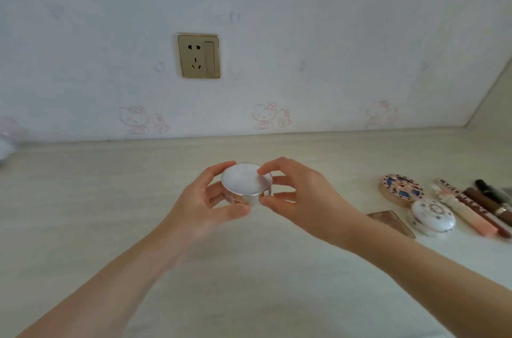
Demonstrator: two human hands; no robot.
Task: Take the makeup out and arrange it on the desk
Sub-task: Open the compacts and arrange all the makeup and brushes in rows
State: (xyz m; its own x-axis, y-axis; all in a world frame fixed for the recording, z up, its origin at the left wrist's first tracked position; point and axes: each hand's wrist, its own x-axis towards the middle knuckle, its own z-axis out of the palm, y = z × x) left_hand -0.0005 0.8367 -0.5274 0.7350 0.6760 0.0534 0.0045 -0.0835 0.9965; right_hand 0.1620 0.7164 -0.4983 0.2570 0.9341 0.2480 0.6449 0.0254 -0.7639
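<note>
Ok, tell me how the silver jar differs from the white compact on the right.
The silver jar is plain and flat-topped; the white compact is domed and patterned. The left hand and right hand grip the silver jar; the white compact lies untouched on the desk. Both are round.

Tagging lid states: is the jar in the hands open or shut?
Shut. The lid sits flat on the jar with no gap showing. The left hand and right hand grip it.

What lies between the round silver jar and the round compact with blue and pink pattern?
Head view: the right hand, gripping the round silver jar, then bare pale wooden desk up to the round patterned compact.
</note>
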